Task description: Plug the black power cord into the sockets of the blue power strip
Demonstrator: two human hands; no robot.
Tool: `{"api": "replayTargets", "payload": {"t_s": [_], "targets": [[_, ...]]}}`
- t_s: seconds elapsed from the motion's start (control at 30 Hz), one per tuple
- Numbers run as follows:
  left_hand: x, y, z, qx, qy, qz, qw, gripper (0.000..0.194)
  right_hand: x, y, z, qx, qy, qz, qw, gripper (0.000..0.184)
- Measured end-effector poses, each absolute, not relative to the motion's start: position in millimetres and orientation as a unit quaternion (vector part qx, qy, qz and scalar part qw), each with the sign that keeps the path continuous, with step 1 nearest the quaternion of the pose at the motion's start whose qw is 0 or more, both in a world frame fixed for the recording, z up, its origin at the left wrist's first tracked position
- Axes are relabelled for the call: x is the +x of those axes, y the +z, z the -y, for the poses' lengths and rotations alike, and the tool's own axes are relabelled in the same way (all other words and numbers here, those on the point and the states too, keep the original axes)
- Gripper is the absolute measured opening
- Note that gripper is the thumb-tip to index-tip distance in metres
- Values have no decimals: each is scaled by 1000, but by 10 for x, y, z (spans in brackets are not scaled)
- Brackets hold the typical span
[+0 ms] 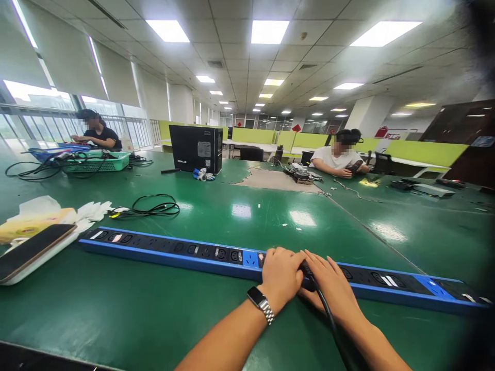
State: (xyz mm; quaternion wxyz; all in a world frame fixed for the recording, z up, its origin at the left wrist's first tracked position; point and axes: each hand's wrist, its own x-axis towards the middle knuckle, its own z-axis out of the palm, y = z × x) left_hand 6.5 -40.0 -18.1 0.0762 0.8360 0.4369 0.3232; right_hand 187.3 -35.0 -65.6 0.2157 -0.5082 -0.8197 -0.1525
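Gripping one plug [308,271]: two hands [281,273]

Long power strip [174,257], blue edges, black socket face up, mixed outlets, few white stickers; lies flat, runs out past both hands, middle part hidden under them; one blue outlet block [250,258] just beside left hand [284,273], another well beyond right hand [332,283]; black plug [307,270] between hands, mostly covered, seating unclear; thick black cable [328,314] drops nearward along right wrist's inner side.
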Motion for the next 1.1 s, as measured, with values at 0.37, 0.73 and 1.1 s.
{"api": "replayTargets", "payload": {"t_s": [0.37,0.73,1.1], "targets": [[-1356,-6,419,697,526,-485,46,32,1821,-655,334,-534,-193,804,178,81],[-2345,-282,526,761,419,-490,72,32,1797,-668,287,-562,-138,790,203,83],[-2210,-232,568,806,307,-506,-5,38,1626,-533,332,-531,-45,797,284,69]]}}
